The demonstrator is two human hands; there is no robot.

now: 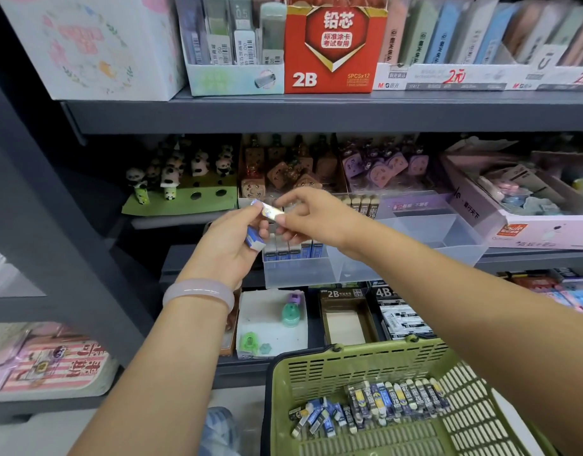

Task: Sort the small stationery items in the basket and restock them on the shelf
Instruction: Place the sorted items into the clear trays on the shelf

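A: State the current step.

B: Restocking. Both hands work in front of the middle shelf. The left hand (232, 235) holds a small blue eraser (254, 241) against the palm, fingers curled round it. The right hand (311, 215) pinches a second small packet (271, 210) between thumb and forefinger; the left fingertips touch its other end.

A: Locate the remaining stock.

B: The green basket (319, 366) sits at lower right. Blue-and-white packets (375, 411) lie loose on its floor, some in a rough row, others heaped to the left.

A: Locate the destination.

B: Probably the clear tray (356, 268) directly below the hands. Its left compartment holds upright blue packets; its right compartment looks bare.

A: Specify the next move.

B: Judged requirement: confirm which type the pinched packet is, then lower it upright beside matching stock, without tipping the standing row.
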